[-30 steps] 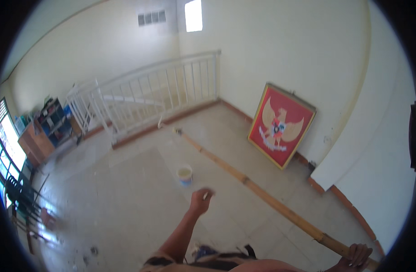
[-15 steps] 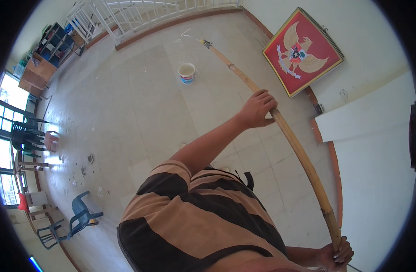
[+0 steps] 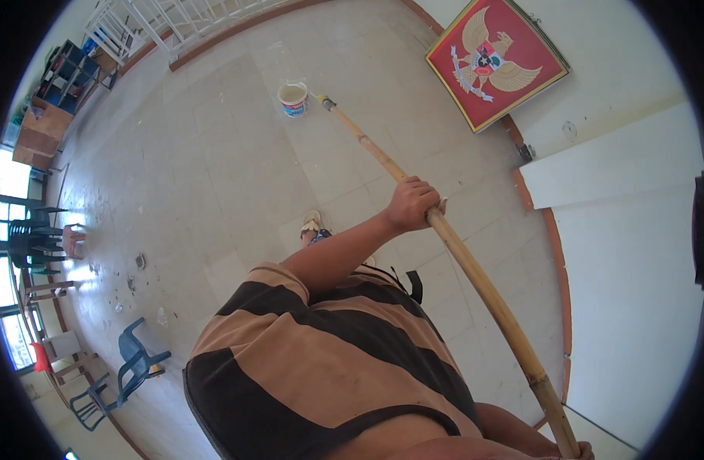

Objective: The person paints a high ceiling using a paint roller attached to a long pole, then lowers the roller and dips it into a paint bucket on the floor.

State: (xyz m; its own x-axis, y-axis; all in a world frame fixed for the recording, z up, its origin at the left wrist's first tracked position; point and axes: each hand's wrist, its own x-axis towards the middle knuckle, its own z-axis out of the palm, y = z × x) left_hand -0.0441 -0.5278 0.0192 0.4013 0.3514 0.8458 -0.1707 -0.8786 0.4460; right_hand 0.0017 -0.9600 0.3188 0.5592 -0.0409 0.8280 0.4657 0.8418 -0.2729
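A long bamboo pole (image 3: 486,287) slants from the lower right up toward the middle of the floor. My left hand (image 3: 413,204) is closed around it partway along. At its near end my right hand (image 3: 582,451) grips it, partly cut off by the lower edge. A dark binding and a yellowish handle (image 3: 326,101) sit at the pole's far end, with a thin bent wire, like a paint roller frame. This tip is beside the rim of a white bucket (image 3: 293,100) with a coloured label; whether it reaches inside I cannot tell.
A framed red emblem board (image 3: 496,65) leans against the right wall. White railings (image 3: 206,27) run along the back. Plastic chairs (image 3: 137,356), stacked chairs (image 3: 34,238) and a shelf (image 3: 67,77) line the left. My foot (image 3: 312,222) stands on the tiles.
The pole's far end has come back and left, to beside the bucket. My left hand has moved left and down with it, my right hand lower; my foot has come into view.
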